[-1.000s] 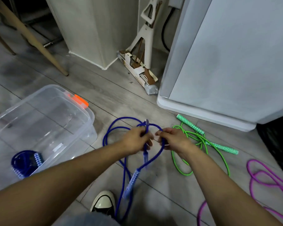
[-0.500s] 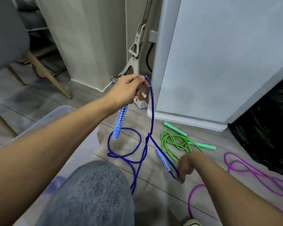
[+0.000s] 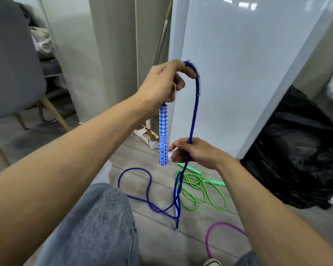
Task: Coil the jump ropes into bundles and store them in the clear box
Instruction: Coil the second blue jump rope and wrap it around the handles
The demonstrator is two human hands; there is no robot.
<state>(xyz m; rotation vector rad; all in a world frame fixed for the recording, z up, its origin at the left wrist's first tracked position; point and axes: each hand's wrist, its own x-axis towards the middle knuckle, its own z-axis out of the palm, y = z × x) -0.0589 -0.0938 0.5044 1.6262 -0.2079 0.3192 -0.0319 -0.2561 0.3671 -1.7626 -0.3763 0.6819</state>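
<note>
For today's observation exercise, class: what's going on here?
A person is gathering up a blue jump rope. The left hand holds it high, one patterned handle hanging below; the right hand grips the cord lower down. The rest trails on the floor, beside a green rope and a purple rope lying loose.

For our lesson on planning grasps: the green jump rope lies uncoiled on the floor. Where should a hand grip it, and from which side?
Probably a patterned handle of the green jump rope, from above: it looks like a rigid bar lying flat at the tangle's far edge, while the cord lies in loose overlapping loops.
</note>
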